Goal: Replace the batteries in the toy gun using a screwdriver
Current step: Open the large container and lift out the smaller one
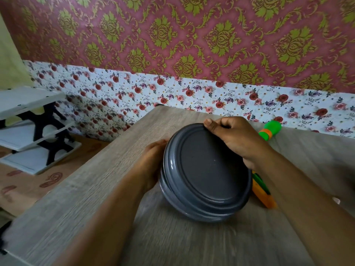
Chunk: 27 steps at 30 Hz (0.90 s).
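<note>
Grey round plastic lidded container [206,173], tilted, is being gripped by both hands: right hand [236,140] pinching its rim at 12 o'clock, left hand [153,162] cupping 9 o'clock. Green-and-orange plastic toy gun [269,129] is lying at 3 o'clock, partly hidden. Steadying the base while prising the lid evenly is advisable.

The desk [80,204] is bare along its left edge and across the near left part, open to reach. Mid-desk, a tilted grey tub [206,173] held by both hands blocks the way. The toy gun [269,131] lies behind it toward the right edge, mostly hidden.
</note>
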Each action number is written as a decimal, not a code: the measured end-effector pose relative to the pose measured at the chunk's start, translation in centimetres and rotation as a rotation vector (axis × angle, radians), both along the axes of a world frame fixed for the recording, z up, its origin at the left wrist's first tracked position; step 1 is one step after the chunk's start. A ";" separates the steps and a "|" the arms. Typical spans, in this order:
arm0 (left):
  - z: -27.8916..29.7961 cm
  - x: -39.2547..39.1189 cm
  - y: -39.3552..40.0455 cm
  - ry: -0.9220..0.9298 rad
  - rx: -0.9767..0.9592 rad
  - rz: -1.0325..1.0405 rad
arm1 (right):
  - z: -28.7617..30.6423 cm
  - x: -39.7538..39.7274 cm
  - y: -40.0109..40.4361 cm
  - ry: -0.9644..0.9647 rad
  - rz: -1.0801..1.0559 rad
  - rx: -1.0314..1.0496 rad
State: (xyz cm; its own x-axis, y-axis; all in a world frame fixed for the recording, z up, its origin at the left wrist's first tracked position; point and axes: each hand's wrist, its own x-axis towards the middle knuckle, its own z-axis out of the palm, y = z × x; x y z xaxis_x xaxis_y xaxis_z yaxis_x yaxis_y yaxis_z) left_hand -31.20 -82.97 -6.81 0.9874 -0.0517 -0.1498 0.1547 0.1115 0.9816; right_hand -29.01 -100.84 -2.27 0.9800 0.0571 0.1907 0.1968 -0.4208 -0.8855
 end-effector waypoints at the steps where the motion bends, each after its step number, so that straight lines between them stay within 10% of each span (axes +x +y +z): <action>1: 0.1 0.0 0.2 0.025 0.028 0.002 | 0.5 0.2 -0.3 0.017 -0.019 -0.006; 15: -0.4 0.5 -0.1 -0.279 0.115 0.341 | 1.2 8.1 1.6 0.224 -0.231 -0.225; 27: -1.7 2.7 0.2 -0.031 0.326 0.403 | -0.5 8.8 3.5 0.244 -0.212 -0.489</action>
State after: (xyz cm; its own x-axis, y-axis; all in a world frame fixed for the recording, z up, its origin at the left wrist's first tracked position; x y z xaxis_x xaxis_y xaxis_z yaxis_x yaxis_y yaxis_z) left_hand -28.53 -82.80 -8.47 0.9234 0.3784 -0.0650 0.1329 -0.1564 0.9787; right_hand -20.24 -97.32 -2.72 0.9919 -0.1207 -0.0406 -0.1214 -0.7997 -0.5880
